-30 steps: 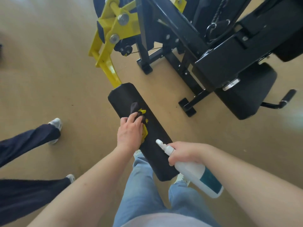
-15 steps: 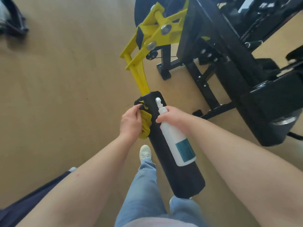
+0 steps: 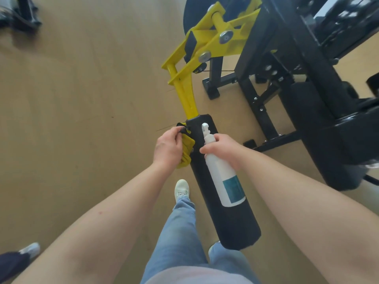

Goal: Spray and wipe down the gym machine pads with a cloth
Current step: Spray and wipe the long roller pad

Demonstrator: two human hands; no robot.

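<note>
Clutching limp cloth (image 3: 187, 149) in left hand (image 3: 167, 149), 9 o'clock of firm-looking pad (image 3: 232, 222); gripping seemingly light bottle (image 3: 226, 184) by neck in right hand (image 3: 223, 149).

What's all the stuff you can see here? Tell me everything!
roller pad: one, black, centre
cloth: one, yellow and black, at the pad's upper left side
spray bottle: one, white with teal label, over the pad
lever arm: one, yellow, above the pad
machine frame: one, black, right
floor: tan, all round
another person's shoe: one, pale, bottom left
jeans: one pair, blue, bottom centre
left hand: one, grips the cloth
right hand: one, grips the spray bottle
</note>
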